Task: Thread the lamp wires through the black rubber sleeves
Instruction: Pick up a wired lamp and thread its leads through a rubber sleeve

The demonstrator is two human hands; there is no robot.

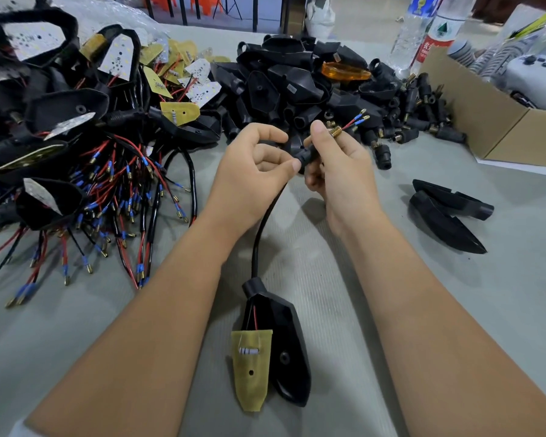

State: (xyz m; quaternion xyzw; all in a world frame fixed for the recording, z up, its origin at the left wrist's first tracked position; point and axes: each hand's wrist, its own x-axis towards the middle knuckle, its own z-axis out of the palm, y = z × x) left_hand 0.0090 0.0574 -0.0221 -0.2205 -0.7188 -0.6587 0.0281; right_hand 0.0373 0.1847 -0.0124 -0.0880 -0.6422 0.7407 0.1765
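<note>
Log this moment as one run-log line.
left hand: pinching rubber sleeve | right hand: gripping sleeve | wire tips: out through brass end

I see open table (344, 279) between my forearms and toward the near right. A heap of wired lamps (85, 171) blocks the left, a pile of black shells (297, 80) walls off the far middle, a cardboard box (492, 121) closes the far right, and two loose shells (448, 212) lie right.

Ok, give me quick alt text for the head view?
Both hands, left hand and right hand, hold a black rubber sleeve with red and blue lamp wires poking out its brass end. Its black cable runs down to a lamp housing on the grey table.
</note>
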